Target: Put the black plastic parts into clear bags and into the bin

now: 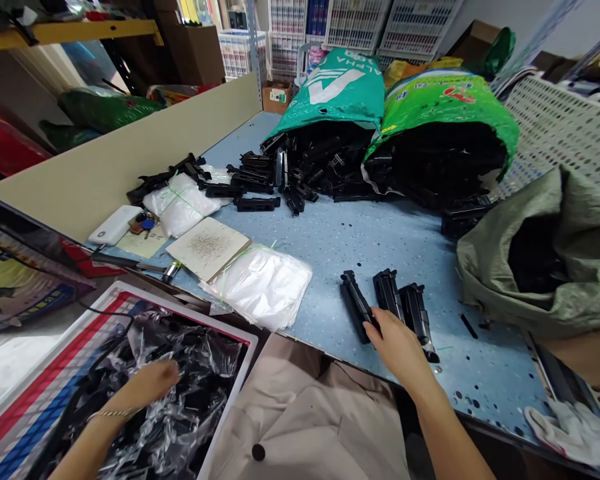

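Note:
My right hand [397,343] has its fingers closed on the lower end of a long black plastic part [354,303], which lies on the blue speckled table [325,233]. Just to the right lie two similar parts, one black part [387,290] and another black part [417,317] partly behind my fingers. My left hand [155,380] hovers over a striped crate [123,290] at the lower left; it is blurred and its fingers are hidden. Clear-bagged black parts [180,413] fill that crate beneath it.
A stack of clear plastic bags [267,283] lies beside a square board [210,247]. Black parts spill from a teal sack [335,87] and a green sack [445,103] at the back. A grey-green sack [500,293] stands right, near white gloves [575,427].

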Motion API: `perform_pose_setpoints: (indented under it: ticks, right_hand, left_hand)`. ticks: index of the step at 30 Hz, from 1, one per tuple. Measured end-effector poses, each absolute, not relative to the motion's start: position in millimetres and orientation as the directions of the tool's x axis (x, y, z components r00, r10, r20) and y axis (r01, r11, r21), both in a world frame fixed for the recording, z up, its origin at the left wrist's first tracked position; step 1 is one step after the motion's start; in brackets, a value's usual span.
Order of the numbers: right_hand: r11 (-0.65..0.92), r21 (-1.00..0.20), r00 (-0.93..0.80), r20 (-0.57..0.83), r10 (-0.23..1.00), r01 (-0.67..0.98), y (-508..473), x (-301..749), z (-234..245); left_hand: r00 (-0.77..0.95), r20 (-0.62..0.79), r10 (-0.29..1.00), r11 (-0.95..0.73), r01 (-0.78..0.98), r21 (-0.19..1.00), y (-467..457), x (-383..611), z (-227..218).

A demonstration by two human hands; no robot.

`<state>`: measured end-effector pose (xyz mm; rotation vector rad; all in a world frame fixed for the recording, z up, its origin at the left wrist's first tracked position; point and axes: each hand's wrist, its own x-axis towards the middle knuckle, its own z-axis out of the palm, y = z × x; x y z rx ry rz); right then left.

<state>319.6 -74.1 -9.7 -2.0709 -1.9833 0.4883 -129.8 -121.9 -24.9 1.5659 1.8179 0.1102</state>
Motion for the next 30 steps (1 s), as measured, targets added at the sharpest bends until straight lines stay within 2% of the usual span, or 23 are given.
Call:
perform_pose_setpoints:
  ticks: [2, 4, 6, 8, 9, 12, 14, 18, 20, 22, 27, 30]
  right_hand:
    - [-0.094, -0.636, 0.021, -0.121, 0.992, 0.766, -69.4, 307.5, -11.5]
    - [-0.155, -0.829, 0.007, -0.18, 0.984, 0.538, -65.8, 293.8, -12.5]
    - [-0.227, -0.924, 0.007, -0.237, 0.972, 0.309, -64.8, 282.0, -11.6]
    - [-0.282, -0.951, 0.008, -0.283, 0.959, 0.128, -66.3, 275.6, -9.4]
    - [-0.301, -0.952, 0.003, -0.301, 0.954, 0.055, -67.6, 274.4, -8.4]
    - [-0.38, -0.911, -0.035, -0.379, 0.925, -0.158, -70.9, 274.3, -8.3]
    - [-0.451, -0.837, -0.082, -0.449, 0.89, -0.311, -70.1, 271.4, -11.2]
    - [-0.513, -0.678, -0.195, -0.491, 0.849, -0.526, -58.6, 252.0, -19.0]
    - [-0.523, -0.619, -0.26, -0.468, 0.845, -0.585, -49.4, 238.9, -22.1]
    - [-0.541, -0.556, -0.322, -0.447, 0.835, -0.632, -39.8, 226.5, -25.3]
    - [-0.596, -0.381, -0.425, -0.445, 0.788, -0.707, -22.6, 205.7, -34.8]
    - [-0.632, -0.289, -0.485, -0.441, 0.755, -0.719, -19.5, 203.2, -37.9]
  left_hand:
    - [0.133, -0.358, 0.924, 0.106, 0.811, 0.575, -91.5, -75.8, -18.3]
    - [0.24, -0.13, 0.962, -0.122, 0.803, 0.583, -65.0, -15.7, -9.3]
    - [0.275, 0.031, 0.961, -0.261, 0.862, 0.434, -44.5, 33.4, -2.5]
    - [0.288, 0.031, 0.957, -0.28, 0.895, 0.348, -29.0, 59.5, -0.9]
    - [0.27, 0.0, 0.963, -0.249, 0.891, 0.38, -22.5, 63.2, -1.9]
    - [0.174, -0.093, 0.98, -0.082, 0.786, 0.613, -6.3, 49.2, -7.3]
    - [0.126, -0.14, 0.982, 0.019, 0.672, 0.74, 1.1, 33.3, -9.4]
    - [0.105, -0.237, 0.966, 0.203, 0.263, 0.943, 5.5, 16.5, -11.7]
    - [0.078, -0.236, 0.969, 0.223, 0.147, 0.964, 3.7, 16.1, -14.4]
    - [0.041, -0.209, 0.977, 0.201, 0.142, 0.969, 1.2, 18.0, -18.2]
    - [0.014, -0.154, 0.988, 0.149, 0.186, 0.971, -4.5, 24.0, -24.8]
    - [0.015, -0.112, 0.994, 0.101, 0.321, 0.942, -6.7, 25.2, -24.4]
